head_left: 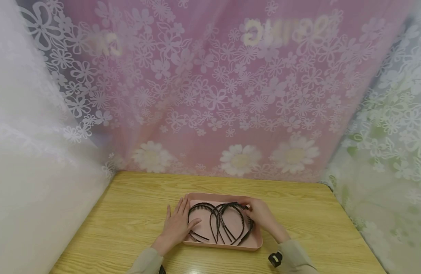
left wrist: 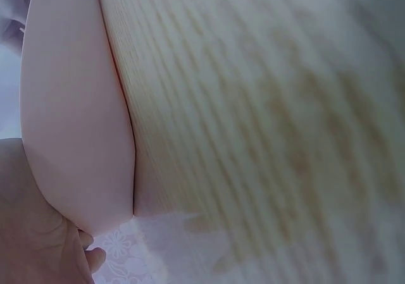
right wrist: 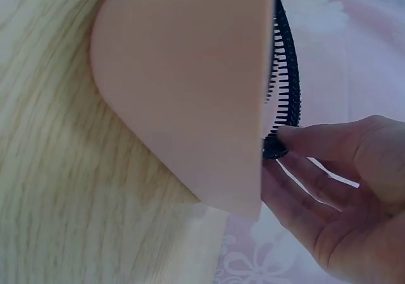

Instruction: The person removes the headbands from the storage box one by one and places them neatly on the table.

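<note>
A shallow pink tray [head_left: 224, 246] holds several black toothed headbands [head_left: 202, 204], overlapping one another. My left hand [head_left: 177, 224] rests on the tray's left edge with its fingers straight and the thumb reaching over the inside. At the tray's right end, my right hand [head_left: 262, 217] pinches a headband [right wrist: 292, 75] between thumb and fingers. In the right wrist view its comb teeth show above the tray wall [right wrist: 183, 94], which hides the lower part. The left wrist view shows the palm [left wrist: 38, 227] against the tray's outer wall [left wrist: 79, 107].
The tray stands on a wood-grain table [head_left: 135, 213]. Behind it hangs a pink curtain with white flowers [head_left: 210, 114], and pale flowered sheets [head_left: 395, 152] enclose the left and right sides. A black strap [head_left: 275, 259] shows at the right wrist.
</note>
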### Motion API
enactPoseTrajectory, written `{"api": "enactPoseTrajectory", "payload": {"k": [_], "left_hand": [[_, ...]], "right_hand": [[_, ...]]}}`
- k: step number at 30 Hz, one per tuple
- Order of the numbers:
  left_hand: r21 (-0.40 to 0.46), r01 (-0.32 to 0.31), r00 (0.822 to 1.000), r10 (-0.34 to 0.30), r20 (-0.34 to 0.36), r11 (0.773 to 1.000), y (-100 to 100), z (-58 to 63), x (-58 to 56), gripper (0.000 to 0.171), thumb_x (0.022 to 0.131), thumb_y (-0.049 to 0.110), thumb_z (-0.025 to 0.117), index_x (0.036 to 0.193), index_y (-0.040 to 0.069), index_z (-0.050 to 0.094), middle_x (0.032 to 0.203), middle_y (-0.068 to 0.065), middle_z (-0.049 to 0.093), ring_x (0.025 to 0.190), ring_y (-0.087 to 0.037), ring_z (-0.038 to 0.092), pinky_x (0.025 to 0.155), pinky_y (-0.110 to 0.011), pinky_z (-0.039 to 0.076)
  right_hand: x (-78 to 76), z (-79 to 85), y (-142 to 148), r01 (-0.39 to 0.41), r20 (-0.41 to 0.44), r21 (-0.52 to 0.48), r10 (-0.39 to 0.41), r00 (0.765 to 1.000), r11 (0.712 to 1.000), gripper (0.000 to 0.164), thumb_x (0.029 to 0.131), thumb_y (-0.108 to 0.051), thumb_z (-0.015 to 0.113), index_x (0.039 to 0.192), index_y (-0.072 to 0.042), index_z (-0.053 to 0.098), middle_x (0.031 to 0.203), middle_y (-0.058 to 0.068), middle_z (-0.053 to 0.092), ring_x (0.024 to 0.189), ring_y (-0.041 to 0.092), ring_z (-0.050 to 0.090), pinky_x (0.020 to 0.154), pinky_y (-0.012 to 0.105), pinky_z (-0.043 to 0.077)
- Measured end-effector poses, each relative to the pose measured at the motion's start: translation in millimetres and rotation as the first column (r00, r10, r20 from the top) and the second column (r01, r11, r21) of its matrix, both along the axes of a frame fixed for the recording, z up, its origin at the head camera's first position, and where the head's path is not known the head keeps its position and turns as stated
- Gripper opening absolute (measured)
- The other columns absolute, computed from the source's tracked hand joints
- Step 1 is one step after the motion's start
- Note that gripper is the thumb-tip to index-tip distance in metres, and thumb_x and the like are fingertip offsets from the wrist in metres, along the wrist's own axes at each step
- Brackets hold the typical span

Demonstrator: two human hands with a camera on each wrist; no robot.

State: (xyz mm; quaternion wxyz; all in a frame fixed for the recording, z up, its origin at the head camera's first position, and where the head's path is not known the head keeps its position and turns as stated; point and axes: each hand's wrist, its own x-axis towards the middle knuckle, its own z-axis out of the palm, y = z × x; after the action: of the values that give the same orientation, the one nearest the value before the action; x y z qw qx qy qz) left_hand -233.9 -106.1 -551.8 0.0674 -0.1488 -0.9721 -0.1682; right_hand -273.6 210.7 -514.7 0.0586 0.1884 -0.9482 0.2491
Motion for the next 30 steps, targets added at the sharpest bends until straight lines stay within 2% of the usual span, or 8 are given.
{"api": "enactPoseTrajectory", "payload": {"k": [4,10,13,17,21,25,30], "left_hand": [[-0.009,-0.006,1.000,0.006,0.005,1.000,0.4,-2.1,-1.0,0.086,0.100,0.058,0.051,0.159,0.000,0.028,0.167,-0.016,0.021,0.153,-0.035,0.022,0.117,-0.070,0.013],[-0.012,-0.010,1.000,0.010,0.019,1.000,0.4,-4.1,-1.9,0.087,0.100,0.059,0.051,0.160,0.001,0.027,0.168,-0.015,0.019,0.154,-0.035,0.021,0.117,-0.070,0.011],[-0.011,-0.011,1.000,0.011,0.024,1.000,0.4,-4.1,-1.8,0.086,0.100,0.059,0.051,0.160,0.001,0.027,0.168,-0.015,0.019,0.154,-0.035,0.021,0.117,-0.070,0.012],[-0.004,-0.010,1.000,0.010,0.023,1.000,0.9,-2.9,-1.0,0.086,0.100,0.058,0.052,0.160,0.001,0.027,0.168,-0.015,0.020,0.153,-0.036,0.021,0.117,-0.070,0.012],[0.004,-0.012,1.000,0.012,0.013,1.000,1.3,-2.8,-0.4,0.086,0.100,0.058,0.052,0.160,0.001,0.027,0.167,-0.016,0.020,0.153,-0.036,0.022,0.117,-0.070,0.012],[0.004,-0.012,1.000,0.012,-0.005,1.000,1.4,-1.6,0.3,0.086,0.100,0.057,0.053,0.159,0.000,0.028,0.167,-0.016,0.021,0.153,-0.037,0.023,0.117,-0.071,0.012],[-0.001,-0.016,1.000,0.016,-0.024,1.000,1.5,-0.1,0.8,0.086,0.099,0.056,0.055,0.159,-0.001,0.028,0.167,-0.017,0.022,0.153,-0.037,0.023,0.116,-0.071,0.014]], "right_hand": [[2.3,4.0,4.0,-0.019,0.004,-0.062,0.019,1.000,0.998,0.030,0.088,0.005,0.072,0.114,-0.010,0.076,0.102,0.006,0.075,0.077,0.018,0.068,0.063,0.029,0.055],[4.4,6.0,8.2,-0.052,0.056,-0.149,0.060,0.997,0.988,0.028,0.092,0.001,0.070,0.118,-0.010,0.075,0.113,0.011,0.073,0.081,0.020,0.070,0.065,0.027,0.056],[5.3,5.6,9.2,-0.068,0.102,-0.183,0.088,0.991,0.981,0.030,0.096,-0.002,0.068,0.124,-0.012,0.073,0.113,0.012,0.073,0.076,0.016,0.068,0.058,0.025,0.053],[7.6,7.5,10.0,-0.104,0.181,-0.253,0.153,0.972,0.962,0.033,0.100,-0.006,0.062,0.133,-0.011,0.067,0.108,0.015,0.073,0.066,0.015,0.065,0.050,0.033,0.052],[9.1,11.2,12.0,-0.120,0.239,-0.310,0.200,0.950,0.943,0.034,0.103,-0.008,0.059,0.137,-0.004,0.063,0.104,0.020,0.072,0.067,0.018,0.066,0.055,0.043,0.057],[10.2,15.3,15.0,-0.132,0.278,-0.345,0.236,0.931,0.929,0.035,0.104,-0.009,0.058,0.137,0.001,0.061,0.108,0.023,0.068,0.070,0.020,0.067,0.059,0.046,0.058],[13.3,20.8,16.3,-0.138,0.309,-0.390,0.271,0.912,0.910,0.036,0.105,-0.011,0.056,0.139,0.001,0.058,0.108,0.023,0.068,0.075,0.023,0.067,0.060,0.048,0.058]]}}
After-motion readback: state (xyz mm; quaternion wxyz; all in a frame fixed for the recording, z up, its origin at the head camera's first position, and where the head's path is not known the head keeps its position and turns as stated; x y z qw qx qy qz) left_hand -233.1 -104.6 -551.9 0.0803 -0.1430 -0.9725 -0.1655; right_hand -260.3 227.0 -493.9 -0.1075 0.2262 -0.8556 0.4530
